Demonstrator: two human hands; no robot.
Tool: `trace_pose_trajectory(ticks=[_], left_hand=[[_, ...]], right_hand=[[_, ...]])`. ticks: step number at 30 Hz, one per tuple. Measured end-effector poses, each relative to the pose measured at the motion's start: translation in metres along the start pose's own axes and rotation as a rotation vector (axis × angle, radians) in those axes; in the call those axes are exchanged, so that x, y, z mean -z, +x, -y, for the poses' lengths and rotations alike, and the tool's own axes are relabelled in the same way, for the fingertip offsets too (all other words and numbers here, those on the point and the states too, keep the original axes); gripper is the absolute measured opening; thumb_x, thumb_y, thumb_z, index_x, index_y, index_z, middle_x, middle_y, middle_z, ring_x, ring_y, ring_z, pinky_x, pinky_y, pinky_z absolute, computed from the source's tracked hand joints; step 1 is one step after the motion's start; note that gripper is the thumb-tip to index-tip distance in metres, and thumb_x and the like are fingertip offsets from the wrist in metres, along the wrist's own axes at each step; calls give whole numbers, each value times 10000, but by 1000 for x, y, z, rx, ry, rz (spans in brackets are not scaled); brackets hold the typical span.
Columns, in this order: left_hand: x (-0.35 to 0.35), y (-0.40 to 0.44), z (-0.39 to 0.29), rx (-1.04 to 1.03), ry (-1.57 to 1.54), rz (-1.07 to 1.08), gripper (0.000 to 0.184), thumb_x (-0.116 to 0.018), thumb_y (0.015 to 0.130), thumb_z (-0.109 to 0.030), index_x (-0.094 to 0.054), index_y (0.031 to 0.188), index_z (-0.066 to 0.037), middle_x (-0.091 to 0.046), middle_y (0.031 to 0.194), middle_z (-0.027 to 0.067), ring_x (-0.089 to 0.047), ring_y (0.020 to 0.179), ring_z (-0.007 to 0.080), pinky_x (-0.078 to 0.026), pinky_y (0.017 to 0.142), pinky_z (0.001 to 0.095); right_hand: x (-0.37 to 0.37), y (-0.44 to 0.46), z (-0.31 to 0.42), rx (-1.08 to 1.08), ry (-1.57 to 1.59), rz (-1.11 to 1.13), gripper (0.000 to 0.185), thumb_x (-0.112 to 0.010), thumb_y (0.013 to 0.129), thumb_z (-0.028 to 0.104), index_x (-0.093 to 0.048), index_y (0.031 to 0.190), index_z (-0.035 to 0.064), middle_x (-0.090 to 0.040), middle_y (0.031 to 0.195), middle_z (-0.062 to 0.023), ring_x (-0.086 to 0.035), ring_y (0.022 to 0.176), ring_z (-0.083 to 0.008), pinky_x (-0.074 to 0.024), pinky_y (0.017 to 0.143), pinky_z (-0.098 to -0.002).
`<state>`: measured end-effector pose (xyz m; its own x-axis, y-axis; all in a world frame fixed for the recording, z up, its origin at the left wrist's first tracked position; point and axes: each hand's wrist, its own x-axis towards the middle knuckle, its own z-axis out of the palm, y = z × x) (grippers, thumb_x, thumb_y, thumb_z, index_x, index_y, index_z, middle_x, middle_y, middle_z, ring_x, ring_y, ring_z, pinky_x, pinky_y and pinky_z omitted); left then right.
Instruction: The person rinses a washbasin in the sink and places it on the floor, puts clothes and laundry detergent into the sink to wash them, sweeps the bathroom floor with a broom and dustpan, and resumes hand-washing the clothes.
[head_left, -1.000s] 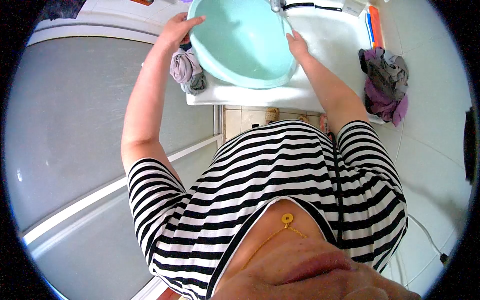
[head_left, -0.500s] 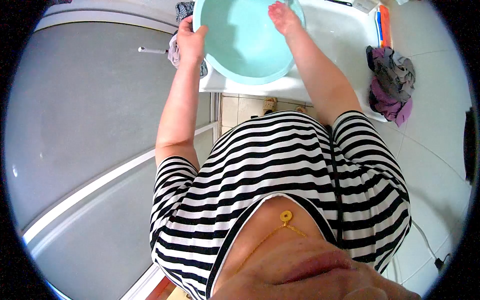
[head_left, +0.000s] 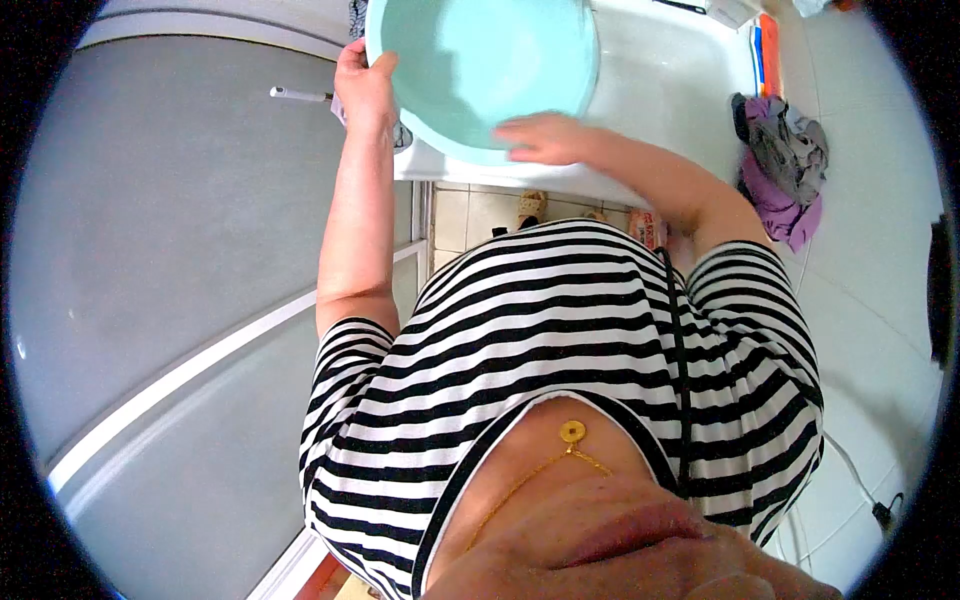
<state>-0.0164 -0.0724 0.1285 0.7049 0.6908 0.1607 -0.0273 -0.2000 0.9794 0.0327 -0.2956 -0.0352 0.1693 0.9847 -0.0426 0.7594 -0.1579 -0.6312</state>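
A large light-turquoise basin (head_left: pixel 576 85) stands tilted on the white sink, its far side cut off by the top of the view. My left hand (head_left: pixel 366 88) grips the basin's left rim, thumb over the edge and fingers outside, partly hidden. My right hand (head_left: pixel 543 138), slightly blurred, reaches across the near inside wall with its fingers stretched out and nothing in them. Whether it touches the wall I cannot tell. Dark patterned cloth (head_left: pixel 402 137) shows beneath my left wrist.
The white sink (head_left: pixel 665 75) extends right of the basin. Crumpled grey and purple clothes (head_left: pixel 785 165) hang over its right edge, below an orange-and-blue packet (head_left: pixel 767 55). A white handle (head_left: pixel 300 94) juts out left. A frosted panel (head_left: pixel 190 200) fills the left side.
My right hand has swept from the basin's far right side to its near wall. The basin and my left hand have shifted slightly left in view.
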Motion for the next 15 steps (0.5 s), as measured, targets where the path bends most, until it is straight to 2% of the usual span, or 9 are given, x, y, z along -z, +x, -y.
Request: trace_pose_trajectory(ticks=[2,4,5,7,8,10,11,13,15], left_hand=[[6,6,7,52,-34,8,331,-618,700,29,-528,1019,12,-601,904,95,-579,788,186,-470,723,299],[9,12,16,110,-69,31,336,-620,707,25,-527,1030,13,-601,906,96,-579,791,189,-471,728,302],[9,14,20,156,-111,31,337,-618,714,18,-529,1039,10,-602,903,96,-580,776,194,-478,713,311],[7,18,27,202,-164,28,338,-616,722,12,-531,1048,8,-603,900,96,-581,761,198,-485,697,320],[6,19,29,276,-158,34,309,-605,724,9,-545,1027,5,-606,884,96,-585,735,201,-492,670,329],[9,28,45,347,-158,37,281,-595,727,6,-559,1006,3,-609,868,95,-589,710,203,-499,643,338],[15,35,65,397,-199,133,264,-587,720,5,-572,983,5,-612,853,96,-593,688,207,-504,625,347],[16,43,101,452,-246,226,248,-579,713,5,-586,961,7,-615,839,97,-596,666,210,-509,608,356],[15,45,123,527,-221,259,349,-578,669,41,-550,1017,37,-614,885,130,-602,707,217,-511,612,348]], right_hand=[[30,-35,-38,-163,-428,43,577,-400,876,547,-510,1248,120,-435,1342,-100,-374,1260,-288,-201,1063,-493],[53,-63,-65,-306,-643,-303,594,-468,863,516,-471,1270,83,-447,1322,-131,-360,1263,-314,-221,1057,-484],[59,-70,-72,-305,-649,-297,594,-468,863,516,-471,1270,83,-447,1322,-131,-360,1263,-314,-221,1057,-484],[71,-79,-81,-290,-397,-919,591,-545,861,415,-417,1290,30,-468,1279,-172,-444,1189,-295,-321,1009,-433],[80,-82,-63,-287,-405,-914,591,-545,861,415,-417,1290,30,-468,1279,-172,-444,1189,-295,-321,1009,-433],[88,-91,-25,-851,496,-1028,578,-596,851,302,-382,1287,-10,-505,1220,-180,-532,1065,-251,-412,924,-345],[90,-96,-21,-848,488,-1026,578,-596,851,302,-382,1287,-10,-505,1220,-180,-532,1065,-251,-412,924,-345],[92,-108,-16,-737,1193,-1013,516,-597,852,260,-417,1255,-6,-545,1161,-142,-572,961,-198,-456,842,-297],[104,-120,1,-610,1274,-1043,491,-599,850,242,-432,1238,-9,-561,1133,-127,-572,961,-192,-464,829,-302]])
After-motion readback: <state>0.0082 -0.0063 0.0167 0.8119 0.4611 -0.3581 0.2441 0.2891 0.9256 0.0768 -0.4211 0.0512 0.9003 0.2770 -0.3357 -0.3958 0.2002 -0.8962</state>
